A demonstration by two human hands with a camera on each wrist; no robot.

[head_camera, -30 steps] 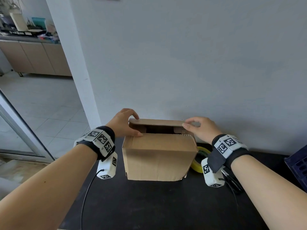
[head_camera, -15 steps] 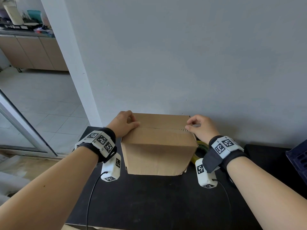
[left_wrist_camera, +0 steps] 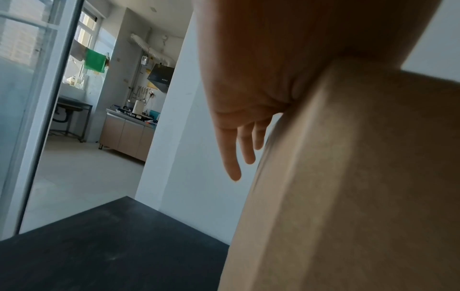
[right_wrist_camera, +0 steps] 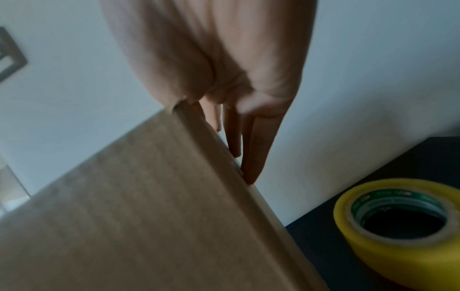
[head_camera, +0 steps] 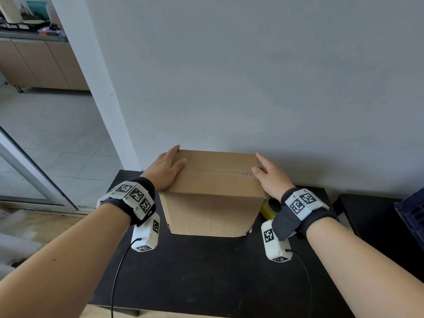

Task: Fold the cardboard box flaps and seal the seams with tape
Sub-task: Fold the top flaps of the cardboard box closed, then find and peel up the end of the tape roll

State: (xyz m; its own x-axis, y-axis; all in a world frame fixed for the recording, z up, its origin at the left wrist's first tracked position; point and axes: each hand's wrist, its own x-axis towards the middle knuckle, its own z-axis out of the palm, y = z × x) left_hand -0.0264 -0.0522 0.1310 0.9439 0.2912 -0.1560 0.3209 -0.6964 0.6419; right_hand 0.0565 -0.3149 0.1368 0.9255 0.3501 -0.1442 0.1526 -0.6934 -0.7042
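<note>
A brown cardboard box (head_camera: 213, 203) stands on the black table (head_camera: 206, 271) against the grey wall, its two top flaps folded flat and meeting at a seam (head_camera: 220, 172). My left hand (head_camera: 167, 171) lies with straight fingers over the box's top left edge; its fingers (left_wrist_camera: 231, 157) hang down the left side of the box (left_wrist_camera: 361, 177). My right hand (head_camera: 267, 177) presses flat on the top right edge, fingers (right_wrist_camera: 254, 157) straight along the box's side (right_wrist_camera: 149, 216). A yellow tape roll (head_camera: 269, 208) lies right of the box, also in the right wrist view as the tape roll (right_wrist_camera: 398, 222).
A dark blue crate (head_camera: 413, 216) sits at the right edge of the table. The wall is directly behind the box. Left of the table the floor drops away towards a doorway (head_camera: 46, 134) and kitchen cabinets (head_camera: 41, 63).
The top flaps, still apart a second ago, have come down flat and closed. Both hands went from holding the flap edges to lying flat at the box's top corners.
</note>
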